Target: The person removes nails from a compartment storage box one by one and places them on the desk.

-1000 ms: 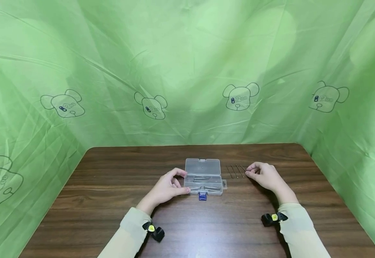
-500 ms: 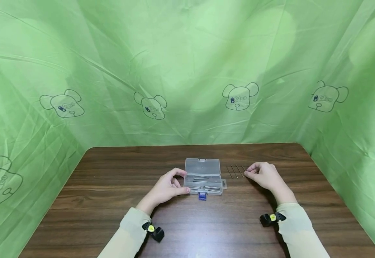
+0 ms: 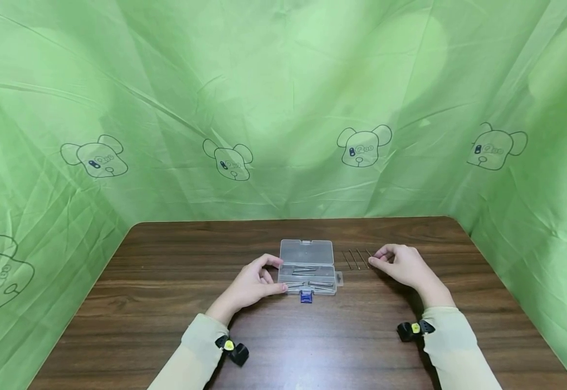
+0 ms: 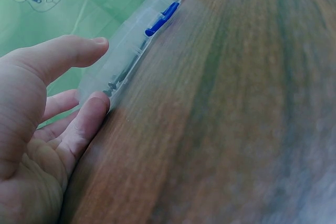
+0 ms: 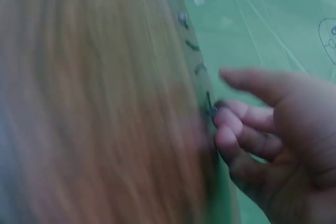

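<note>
A clear plastic box [image 3: 307,279] lies on the table with its lid [image 3: 306,252] folded back and a blue latch [image 3: 306,297] at the front. Thin metal nails [image 3: 320,285] fill parts of its compartments. My left hand [image 3: 246,283] grips the box's left end between thumb and fingers; the left wrist view shows the box [image 4: 131,40] running away from the fingers. To the right of the box several nails [image 3: 354,259] lie in a slanted row. My right hand [image 3: 403,265] pinches the rightmost nail [image 5: 211,103] at its lower end, where the fingertips partly hide it.
The dark wooden table [image 3: 176,292] reaches back to a green cloth screen [image 3: 283,108] printed with bear heads. A clear hanging tab [image 3: 339,279] sticks out of the box's right end. Each sleeve carries a small black camera, such as the right wrist camera [image 3: 406,331].
My right fingertips have shifted slightly left with the rightmost nail, and my right forearm has moved a little. The left hand and the box keep their place.
</note>
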The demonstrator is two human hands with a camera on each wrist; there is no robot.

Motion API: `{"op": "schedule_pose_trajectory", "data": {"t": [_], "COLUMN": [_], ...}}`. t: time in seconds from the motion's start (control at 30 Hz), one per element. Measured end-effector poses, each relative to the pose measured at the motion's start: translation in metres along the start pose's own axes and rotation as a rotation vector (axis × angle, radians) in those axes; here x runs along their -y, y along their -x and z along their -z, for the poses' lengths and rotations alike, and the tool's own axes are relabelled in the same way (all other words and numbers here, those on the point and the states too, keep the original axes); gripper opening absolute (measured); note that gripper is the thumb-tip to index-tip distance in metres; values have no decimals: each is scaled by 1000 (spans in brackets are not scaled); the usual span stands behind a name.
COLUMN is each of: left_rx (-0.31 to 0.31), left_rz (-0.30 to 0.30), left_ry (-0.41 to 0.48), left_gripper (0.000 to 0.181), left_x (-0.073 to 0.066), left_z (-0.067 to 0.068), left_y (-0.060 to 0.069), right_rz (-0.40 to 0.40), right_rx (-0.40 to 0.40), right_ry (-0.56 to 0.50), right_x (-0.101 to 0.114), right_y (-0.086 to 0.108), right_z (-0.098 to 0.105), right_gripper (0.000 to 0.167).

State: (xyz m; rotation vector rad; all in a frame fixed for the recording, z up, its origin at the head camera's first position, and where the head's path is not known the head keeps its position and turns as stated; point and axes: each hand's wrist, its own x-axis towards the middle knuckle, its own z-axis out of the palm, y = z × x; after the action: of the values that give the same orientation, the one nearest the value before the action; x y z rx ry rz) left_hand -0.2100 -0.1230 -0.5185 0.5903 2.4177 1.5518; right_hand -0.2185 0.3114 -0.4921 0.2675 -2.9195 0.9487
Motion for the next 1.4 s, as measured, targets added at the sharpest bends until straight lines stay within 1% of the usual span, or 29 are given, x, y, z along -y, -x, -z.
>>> {"op": "schedule_pose_trajectory", "data": {"t": [0.07, 0.13, 0.3, 0.43, 0.6, 0.77, 0.97, 1.17, 1.3, 1.4], "left_rx": [4, 4, 1, 0, -4, -9, -6, -10, -1, 1], "left_rz": [1, 2, 4, 6, 10, 8, 15, 15, 1, 4], "left_ry": [3, -1, -4, 2, 4, 6, 1, 1, 25, 26], "left_gripper": [62, 62, 62, 62, 62, 61, 61, 61, 61, 62], "left_x": [2, 2, 1, 0, -1, -1, -1, -1, -3, -3], "left_z": [1, 1, 1, 2, 3, 3, 4, 4, 1, 0], "left_y": [0, 0, 0, -1, 0, 0, 1, 1, -1, -1], "right_rz": [11, 21, 41, 65, 138, 228, 355, 392, 392, 391], "right_rx": [15, 24, 22, 12, 18, 46, 108, 165, 174, 175], "right_ry": [-21, -40, -58, -58, -80, -98, -128, -151, -169, -186], "right_x": [-1, -3, -1, 13, 39, 66, 94, 118, 125, 127], "right_y": [1, 1, 0, -1, -5, -11, -23, -36, -39, -39], "right_z": [3, 5, 12, 17, 18, 11, -6, -22, -31, -38], "right_gripper": [27, 26, 22, 21, 18, 19, 25, 25, 23, 20]}}
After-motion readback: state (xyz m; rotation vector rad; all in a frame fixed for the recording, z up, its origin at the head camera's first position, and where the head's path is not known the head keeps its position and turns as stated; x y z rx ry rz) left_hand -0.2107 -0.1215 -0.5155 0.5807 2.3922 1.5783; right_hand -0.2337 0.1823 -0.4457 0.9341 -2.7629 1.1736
